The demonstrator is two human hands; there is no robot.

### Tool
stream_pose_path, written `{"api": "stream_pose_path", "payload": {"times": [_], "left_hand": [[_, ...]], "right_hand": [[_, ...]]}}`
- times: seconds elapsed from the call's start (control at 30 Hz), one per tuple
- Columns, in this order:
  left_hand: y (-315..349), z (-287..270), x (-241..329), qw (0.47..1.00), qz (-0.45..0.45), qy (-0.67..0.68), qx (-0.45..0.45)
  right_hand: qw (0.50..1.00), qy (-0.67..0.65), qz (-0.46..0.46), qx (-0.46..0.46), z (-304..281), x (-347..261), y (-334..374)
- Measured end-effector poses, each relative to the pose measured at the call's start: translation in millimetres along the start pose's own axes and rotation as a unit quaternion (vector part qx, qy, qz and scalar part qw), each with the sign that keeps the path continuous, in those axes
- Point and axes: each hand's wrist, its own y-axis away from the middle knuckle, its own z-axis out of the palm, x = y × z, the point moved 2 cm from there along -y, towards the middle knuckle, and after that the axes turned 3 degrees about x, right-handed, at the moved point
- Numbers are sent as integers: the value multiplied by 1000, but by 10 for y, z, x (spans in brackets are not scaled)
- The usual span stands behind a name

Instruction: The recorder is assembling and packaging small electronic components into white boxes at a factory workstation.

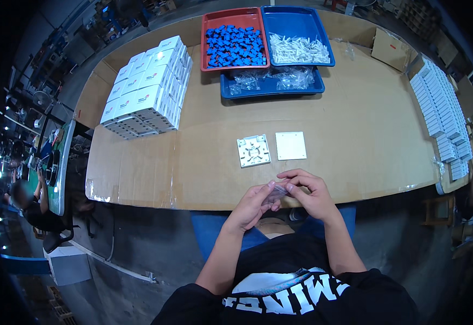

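Observation:
My left hand [250, 206] and my right hand [314, 198] meet at the table's near edge. Between their fingertips they pinch a small clear plastic bag [281, 188], partly covered by the fingers. Just beyond, a square white plastic box base [254, 150] lies with its inside facing up, showing a ring of dark slots or clips. Beside it on the right, a flat white square cover [291, 145] rests on the cardboard tabletop. Neither hand touches these two parts.
At the back stand a red tray [204, 46] of blue pieces, a blue tray [327, 35] of white pieces, and a lower blue tray [271, 95] with clear bags. White box stacks [144, 86] rise at left; more white units [442, 114] line the right. A person [33, 203] sits far left.

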Motion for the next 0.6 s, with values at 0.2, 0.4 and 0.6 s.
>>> {"api": "stream_pose_path", "payload": {"times": [0.2,0.4,0.6], "left_hand": [[-26,-49,-52,999,8,-29,-40],[-49,-37,-81,1000,8,26,-10],[-84,15,-129,999,2,38,-18]], "right_hand": [[997,-62,46,-5,-21,33,13],[1000,-17,-16,5,-56,-40,-5],[999,10,14,-34,-21,-103,22]]}}
